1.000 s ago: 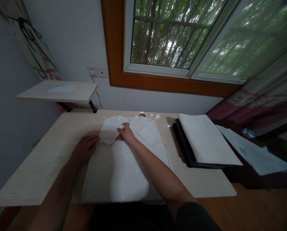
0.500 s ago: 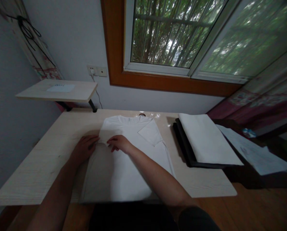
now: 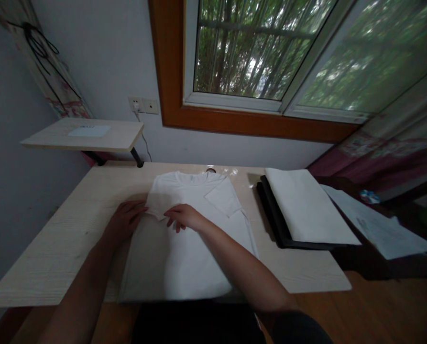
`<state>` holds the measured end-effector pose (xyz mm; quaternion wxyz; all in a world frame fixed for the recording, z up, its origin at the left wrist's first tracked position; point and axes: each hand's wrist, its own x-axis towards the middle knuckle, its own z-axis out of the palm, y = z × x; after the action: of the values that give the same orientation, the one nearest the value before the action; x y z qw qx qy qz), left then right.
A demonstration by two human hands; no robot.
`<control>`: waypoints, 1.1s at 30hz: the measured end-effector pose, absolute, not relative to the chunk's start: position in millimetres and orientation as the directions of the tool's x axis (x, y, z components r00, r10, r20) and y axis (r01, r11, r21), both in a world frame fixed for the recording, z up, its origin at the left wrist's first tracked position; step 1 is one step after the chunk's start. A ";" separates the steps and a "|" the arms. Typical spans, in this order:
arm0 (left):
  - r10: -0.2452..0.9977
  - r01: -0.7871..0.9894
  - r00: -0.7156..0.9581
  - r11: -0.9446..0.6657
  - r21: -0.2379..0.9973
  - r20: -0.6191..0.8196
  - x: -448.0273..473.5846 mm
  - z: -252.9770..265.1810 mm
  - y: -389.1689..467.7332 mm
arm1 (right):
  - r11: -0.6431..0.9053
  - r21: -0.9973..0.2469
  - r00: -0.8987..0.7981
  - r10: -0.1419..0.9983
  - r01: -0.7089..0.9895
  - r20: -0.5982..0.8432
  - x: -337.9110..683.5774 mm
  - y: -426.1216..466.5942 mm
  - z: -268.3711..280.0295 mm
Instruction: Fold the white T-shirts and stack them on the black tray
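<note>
A white T-shirt [image 3: 199,253] lies spread on the desk, its neckline toward the window. Its right sleeve is folded inward over the body, and the left sleeve also lies across the front. At the shirt's left edge, my left hand [image 3: 125,220] pinches the fold beside the sleeve's hem. My right hand [image 3: 184,217] reaches across the shirt, thumb and forefinger closed on the inner corner of that same sleeve. Its other fingers curl loosely above the fabric.
The pale wooden desk [image 3: 73,239] carries a raised shelf [image 3: 120,136] with a paper slip at back left. On the right sits a black stack topped with a white sheet [image 3: 310,205], and more paper [image 3: 378,224] lies beyond it. A window is behind.
My right hand has moved slightly to the right along the sleeve, with the sleeve's hem drawn a little further inward. The left hand stays at the shirt's edge.
</note>
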<state>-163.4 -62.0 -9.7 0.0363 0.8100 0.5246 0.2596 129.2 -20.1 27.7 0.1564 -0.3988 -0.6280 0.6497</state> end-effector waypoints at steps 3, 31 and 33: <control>0.859 0.819 0.309 -0.459 0.346 0.408 -161.9 -8.4 -61.7 | -0.058 -0.949 -0.469 0.859 0.310 -0.206 160.3 -9.9 30.4; 0.967 0.986 0.154 -0.162 0.023 0.201 -31.9 -13.8 50.1 | 0.248 -0.072 -0.243 0.967 0.966 0.081 307.6 47.9 -1.1; 0.969 0.988 0.150 -0.157 0.018 0.198 -31.1 -13.1 54.3 | 0.241 -0.073 -0.237 0.969 0.968 0.067 307.6 53.9 -0.8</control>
<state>-31.1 54.3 -13.1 -0.0579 0.7561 0.6468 0.0815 307.6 53.9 -0.8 0.0489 -0.6159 -0.7863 0.0079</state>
